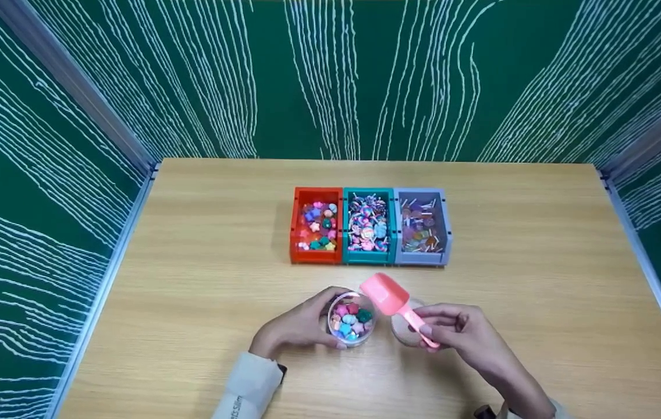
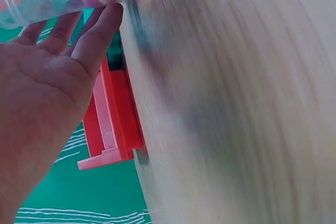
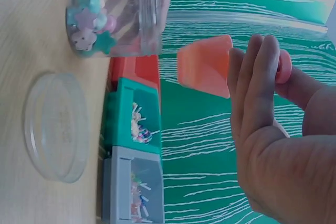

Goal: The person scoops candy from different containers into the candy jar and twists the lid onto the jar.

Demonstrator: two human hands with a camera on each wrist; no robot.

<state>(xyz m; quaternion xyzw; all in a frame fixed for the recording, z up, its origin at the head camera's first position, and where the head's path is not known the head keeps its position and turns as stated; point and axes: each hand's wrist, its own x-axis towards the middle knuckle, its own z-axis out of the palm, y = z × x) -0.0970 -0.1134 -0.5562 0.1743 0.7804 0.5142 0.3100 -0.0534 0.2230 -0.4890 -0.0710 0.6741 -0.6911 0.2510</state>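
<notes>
My left hand grips a clear round jar from its left side, thumb at the near side and fingers round the far side. Colourful small charms, some star-shaped, lie in the bottom of the jar, and its top is uncovered. With thumb and fingers my right hand pinches the handle of a pink scoop. The scoop's bowl is raised beside the jar's rim and overlaps it in the head view. Under the scoop and right hand, a clear round lid lies on the table, partly hidden in the head view.
Beyond the hands stand three joined bins: a red bin with star and round charms, a teal bin with small lollipop charms, and a grey-lavender bin with translucent stick pieces. Green walls with white lines surround the wooden table.
</notes>
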